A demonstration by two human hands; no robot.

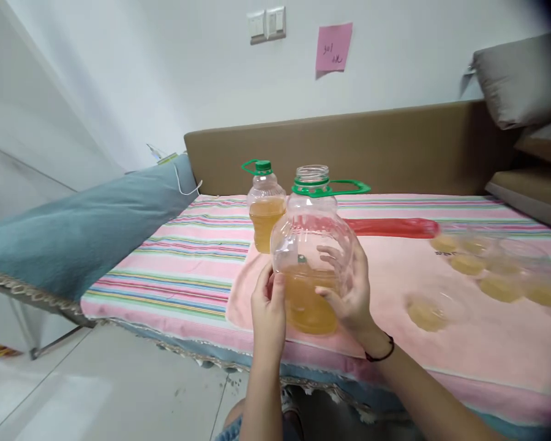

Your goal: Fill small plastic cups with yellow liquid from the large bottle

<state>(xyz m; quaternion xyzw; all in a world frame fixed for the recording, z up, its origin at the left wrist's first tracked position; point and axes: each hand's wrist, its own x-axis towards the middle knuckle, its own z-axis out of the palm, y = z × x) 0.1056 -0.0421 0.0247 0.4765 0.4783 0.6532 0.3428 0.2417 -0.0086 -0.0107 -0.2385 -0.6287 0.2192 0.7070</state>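
Observation:
A clear plastic jug (310, 300) stands upright between my hands, its lower part filled with amber liquid. The mouth has no cap, and a green carry handle (349, 187) rings its neck, pointing right. My left hand (269, 297) is closed against the jug's left side. Around the right side curls my right hand (356, 294), its far fingers showing through the plastic. Behind to the left stands a second jug (267, 214) of amber liquid with a green cap. Several clear cups (468, 263) with similar liquid sit to the right, one cup (427, 312) nearer me.
A pink towel (390, 269) lies over the striped sofa cover (174, 269). Behind the jug stretches a red plastic bag (390, 228). The brown backrest (395, 150) runs along the wall, with a blue-green armrest (96, 214) at left and grey cushions (523, 79) at right.

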